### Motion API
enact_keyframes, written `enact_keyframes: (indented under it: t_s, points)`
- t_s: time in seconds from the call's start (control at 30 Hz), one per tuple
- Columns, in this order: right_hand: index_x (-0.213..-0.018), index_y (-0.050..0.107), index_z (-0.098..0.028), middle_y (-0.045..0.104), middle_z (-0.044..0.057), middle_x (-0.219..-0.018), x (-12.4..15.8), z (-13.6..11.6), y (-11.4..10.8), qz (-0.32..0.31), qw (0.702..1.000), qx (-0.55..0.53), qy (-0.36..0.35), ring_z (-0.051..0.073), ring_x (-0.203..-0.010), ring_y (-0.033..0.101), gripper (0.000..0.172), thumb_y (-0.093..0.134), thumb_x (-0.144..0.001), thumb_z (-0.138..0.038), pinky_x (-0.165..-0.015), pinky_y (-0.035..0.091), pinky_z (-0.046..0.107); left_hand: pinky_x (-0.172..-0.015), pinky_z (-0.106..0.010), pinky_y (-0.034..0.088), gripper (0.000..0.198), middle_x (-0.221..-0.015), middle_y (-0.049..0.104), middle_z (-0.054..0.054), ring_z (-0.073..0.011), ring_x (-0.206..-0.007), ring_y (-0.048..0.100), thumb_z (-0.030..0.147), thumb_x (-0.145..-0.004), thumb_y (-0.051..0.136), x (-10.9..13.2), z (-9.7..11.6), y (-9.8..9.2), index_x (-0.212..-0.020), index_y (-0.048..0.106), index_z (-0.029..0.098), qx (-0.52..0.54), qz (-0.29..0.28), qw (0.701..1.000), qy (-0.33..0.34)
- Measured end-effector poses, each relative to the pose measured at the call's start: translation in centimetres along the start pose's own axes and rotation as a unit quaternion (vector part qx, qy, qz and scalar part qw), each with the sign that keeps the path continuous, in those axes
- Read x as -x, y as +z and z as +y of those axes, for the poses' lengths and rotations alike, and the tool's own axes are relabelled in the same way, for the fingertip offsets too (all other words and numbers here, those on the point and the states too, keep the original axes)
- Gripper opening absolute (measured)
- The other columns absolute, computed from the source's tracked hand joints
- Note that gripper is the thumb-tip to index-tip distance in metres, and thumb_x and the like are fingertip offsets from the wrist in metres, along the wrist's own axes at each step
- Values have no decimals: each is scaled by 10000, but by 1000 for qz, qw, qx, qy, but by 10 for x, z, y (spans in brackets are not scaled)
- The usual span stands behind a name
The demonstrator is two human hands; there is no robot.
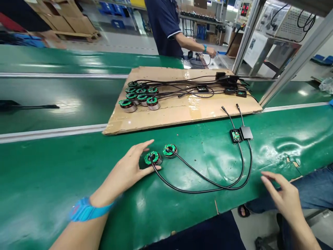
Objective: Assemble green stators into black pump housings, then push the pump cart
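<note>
My left hand [128, 170] lies on the green belt [52, 173] with fingers spread, thumb and fingers touching a round coil with a green ring board [153, 158]. A second such coil [170, 150] sits just right of it. Black cables [205, 180] run from both coils in a loop to two small black boxes [241, 134], one showing a green board inside. My right hand [282, 194] hovers open at the belt's near edge, right of the cable loop, holding nothing.
A cardboard sheet [182, 111] farther back carries several more coils [139, 95] with cables and black boxes [229, 85]. A person in a dark shirt [166, 27] works beyond the conveyor. An aluminium frame post [293, 59] rises at the right. Cardboard boxes stand far left.
</note>
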State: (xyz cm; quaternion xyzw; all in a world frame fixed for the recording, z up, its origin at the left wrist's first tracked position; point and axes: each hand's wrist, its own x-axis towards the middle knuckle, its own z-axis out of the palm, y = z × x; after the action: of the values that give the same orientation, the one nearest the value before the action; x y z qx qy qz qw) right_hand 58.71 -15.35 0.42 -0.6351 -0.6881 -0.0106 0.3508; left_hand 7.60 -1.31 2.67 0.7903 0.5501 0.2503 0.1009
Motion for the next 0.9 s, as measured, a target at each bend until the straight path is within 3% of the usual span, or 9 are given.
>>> enact_keyframes:
  t_s: [0.1, 0.17, 0.3, 0.5, 0.73, 0.83, 0.9]
  points:
    - [-1276, 623, -245, 666, 88, -1147, -51, 18, 23, 13, 998, 15, 61, 225, -946, 665, 521, 578, -930, -632, -800, 558, 341, -992, -440, 557, 965, -1352, 606, -97, -305, -1154, 644, 821, -777, 621, 2, -5, -1, -1522, 355, 267, 50, -42, 997, -33]
    - [-1391, 540, -188, 578, 173, -1300, -93, 27, 46, 13, 997, 7, 70, 288, -1059, 627, 742, 569, -873, -719, -893, 548, 428, -1034, -441, 531, 968, -1355, 616, -97, -311, -1204, 623, 827, -771, 621, 1, -5, 0, -1512, 373, 256, 55, -48, 997, -28]
    - [-1365, 547, -136, 567, 210, -1280, -147, 39, 83, 12, 998, -5, 62, 340, -1146, 574, 860, 568, -788, -774, -1020, 476, 524, -1091, -445, 488, 887, -1369, 612, -112, -313, -1247, 604, 794, -834, 564, -1, -6, 4, -1494, 414, 220, 29, -38, 999, -9]
    - [-1225, 574, -129, 656, 131, -951, -140, 54, 88, 41, 991, -16, 129, 223, -746, 621, 646, 501, -833, -636, -755, 529, 395, -1049, -434, 520, 757, -1366, 613, -104, -312, -1231, 608, 735, -870, 570, 1, -13, 7, -1432, 508, 230, 5, -42, 999, 15]
    - [-1346, 477, -116, 661, 47, -701, -136, 76, 76, 45, 977, -16, 206, 216, -614, 614, 540, 384, -906, -415, -651, 485, 344, -1033, -445, 528, 783, -1319, 635, -110, -320, -1192, 623, 787, -861, 534, 1, -15, 8, -1408, 535, 228, 9, -44, 999, 20]
    - [-1366, 490, -66, 631, 75, -686, -135, 77, 68, 89, 973, 27, 210, 252, -648, 598, 589, 386, -903, -416, -719, 487, 409, -1024, -454, 537, 777, -1324, 636, -108, -329, -1196, 624, 786, -857, 541, 1, -16, 9, -1403, 542, 233, 9, -38, 999, 23]
    - [-1348, 530, -68, 657, 148, -869, -135, 69, 64, 125, 974, 51, 180, 290, -844, 617, 606, 345, -939, -476, -866, 479, 476, -1024, -458, 539, 774, -1324, 639, -108, -334, -1198, 625, 788, -852, 545, 1, -17, 9, -1394, 552, 236, 10, -33, 999, 26]
